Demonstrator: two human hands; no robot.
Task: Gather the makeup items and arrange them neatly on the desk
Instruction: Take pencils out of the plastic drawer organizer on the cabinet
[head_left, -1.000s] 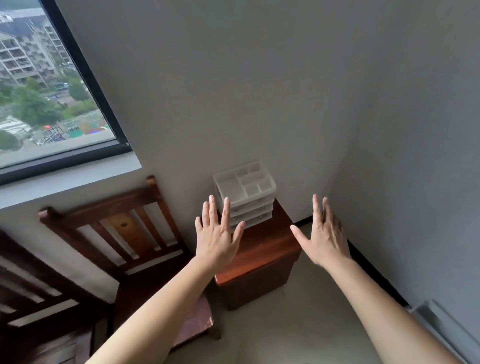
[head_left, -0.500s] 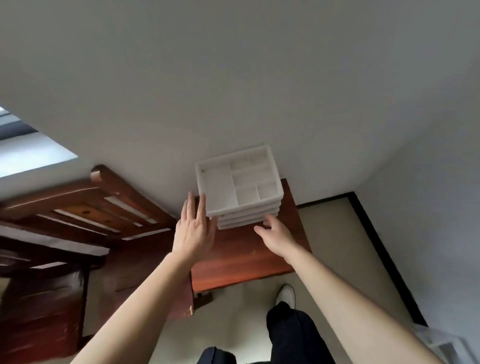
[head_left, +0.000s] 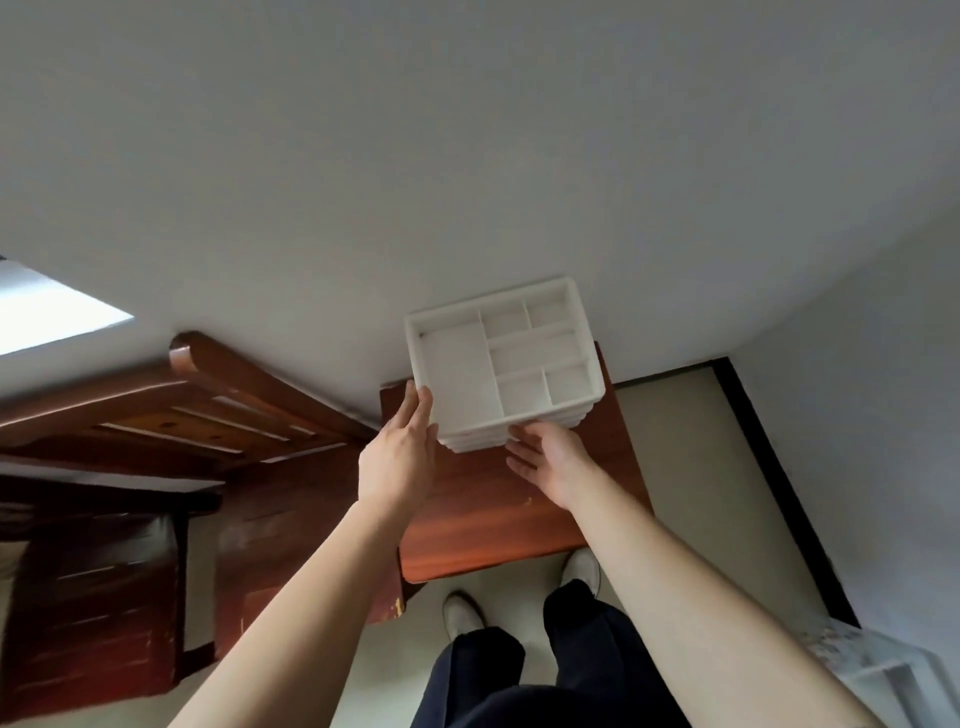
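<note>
Our white organizer (head_left: 498, 364) sits at the back of the small tabletop (head_left: 493, 519), against the wall, dead ahead, long side facing us. Left hand (head_left: 400, 457) is flat against its left corner and right hand (head_left: 550, 457) is loose at the front edge. Neither of the 2 is gripping anything.

A plain pale wall (head_left: 467, 156) fills the upper view, meeting a greyer wall (head_left: 872, 389) in a corner at the right. Black skirting (head_left: 774, 467) edges the beige floor (head_left: 685, 457). A small reddish wooden table (head_left: 493, 525) stands against the wall, a slatted wooden chair (head_left: 223, 410) just left of it. Daylight brightens a sill (head_left: 47, 317) at far left.
</note>
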